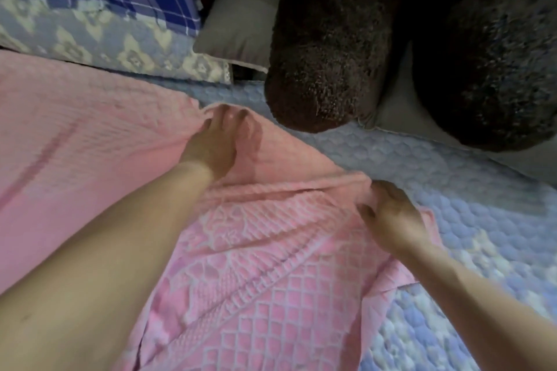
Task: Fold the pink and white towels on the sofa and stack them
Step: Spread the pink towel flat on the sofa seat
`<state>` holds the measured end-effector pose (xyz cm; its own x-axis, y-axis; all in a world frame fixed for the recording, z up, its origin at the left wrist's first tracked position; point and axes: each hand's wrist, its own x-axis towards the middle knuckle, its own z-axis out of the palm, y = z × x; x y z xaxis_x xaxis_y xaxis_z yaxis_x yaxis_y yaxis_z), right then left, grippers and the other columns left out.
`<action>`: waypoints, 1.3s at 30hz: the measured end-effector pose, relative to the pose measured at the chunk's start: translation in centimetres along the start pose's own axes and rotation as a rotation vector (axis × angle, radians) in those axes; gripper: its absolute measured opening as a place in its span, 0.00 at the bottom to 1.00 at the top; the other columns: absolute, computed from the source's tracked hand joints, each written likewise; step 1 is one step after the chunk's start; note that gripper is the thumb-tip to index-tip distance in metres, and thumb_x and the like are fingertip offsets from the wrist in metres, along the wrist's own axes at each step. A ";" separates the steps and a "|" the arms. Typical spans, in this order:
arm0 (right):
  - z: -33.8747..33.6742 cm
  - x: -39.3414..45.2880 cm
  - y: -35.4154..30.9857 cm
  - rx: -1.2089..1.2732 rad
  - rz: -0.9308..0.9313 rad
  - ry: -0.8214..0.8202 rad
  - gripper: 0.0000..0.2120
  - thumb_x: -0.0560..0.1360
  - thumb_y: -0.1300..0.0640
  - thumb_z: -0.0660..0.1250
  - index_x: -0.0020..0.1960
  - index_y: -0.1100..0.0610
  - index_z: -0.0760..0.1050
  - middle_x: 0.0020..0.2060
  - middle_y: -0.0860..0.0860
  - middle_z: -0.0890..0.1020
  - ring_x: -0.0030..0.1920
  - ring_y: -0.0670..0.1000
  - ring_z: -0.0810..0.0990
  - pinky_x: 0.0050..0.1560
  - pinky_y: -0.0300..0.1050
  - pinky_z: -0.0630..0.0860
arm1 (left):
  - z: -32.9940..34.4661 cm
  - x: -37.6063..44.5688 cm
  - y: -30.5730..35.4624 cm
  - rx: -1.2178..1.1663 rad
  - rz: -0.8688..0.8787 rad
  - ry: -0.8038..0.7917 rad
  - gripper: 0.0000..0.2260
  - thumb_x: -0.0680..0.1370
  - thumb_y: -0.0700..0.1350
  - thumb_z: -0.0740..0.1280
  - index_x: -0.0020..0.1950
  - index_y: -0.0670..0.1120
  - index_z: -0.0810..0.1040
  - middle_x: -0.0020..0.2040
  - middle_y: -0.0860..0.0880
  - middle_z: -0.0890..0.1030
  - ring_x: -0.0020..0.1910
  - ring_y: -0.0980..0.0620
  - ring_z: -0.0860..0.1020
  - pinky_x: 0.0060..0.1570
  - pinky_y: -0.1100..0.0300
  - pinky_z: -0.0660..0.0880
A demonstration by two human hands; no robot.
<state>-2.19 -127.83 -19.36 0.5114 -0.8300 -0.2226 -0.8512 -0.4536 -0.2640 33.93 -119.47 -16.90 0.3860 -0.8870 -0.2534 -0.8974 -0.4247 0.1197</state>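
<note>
Head view: pink towel (90, 141) spread on the quilted sofa cover (452, 190); my left hand (215, 141) presses its far edge, fingers straight; my right hand (391, 217) pinches a folded edge; dark fuzzy cushions (331, 54) beyond; white towel unseen

the pink towel (271, 295) runs off the left and bottom edges. the left hand (211, 144) covers the fold beneath it, its fingertips blurred. the right hand (391, 217) is smeared, its grip unclear. dark cushions (331, 54) are cut off above.
</note>
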 end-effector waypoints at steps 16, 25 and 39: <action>-3.7 -6.4 7.1 0.255 1.030 -0.008 0.39 0.66 0.40 0.56 0.67 0.66 0.68 0.63 0.69 0.72 0.64 0.69 0.71 0.64 0.60 0.68 | 4.0 -16.9 10.3 -0.289 -0.023 0.133 0.23 0.72 0.47 0.62 0.68 0.46 0.74 0.65 0.40 0.71 0.61 0.37 0.72 0.61 0.45 0.70; -2.3 -10.4 0.5 1.438 1.340 -0.152 0.07 0.78 0.61 0.62 0.41 0.55 0.71 0.32 0.51 0.73 0.33 0.49 0.73 0.35 0.44 0.74 | 8.5 -37.3 17.3 -0.481 -0.098 -0.680 0.27 0.76 0.66 0.60 0.73 0.58 0.64 0.69 0.55 0.67 0.72 0.51 0.64 0.70 0.54 0.63; -19.1 -9.8 -12.9 1.314 0.915 0.018 0.08 0.77 0.62 0.58 0.51 0.58 0.74 0.41 0.54 0.79 0.40 0.51 0.81 0.41 0.46 0.80 | -2.1 -40.7 8.9 -0.730 -0.765 -0.293 0.13 0.82 0.43 0.61 0.66 0.46 0.75 0.62 0.42 0.81 0.62 0.41 0.78 0.56 0.53 0.72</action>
<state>1.52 -120.02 4.18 -0.0998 -0.6608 -0.7439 -0.1638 0.7483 -0.6428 10.68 -87.55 -3.51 0.6341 -0.3071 -0.7096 -0.0626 -0.9351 0.3487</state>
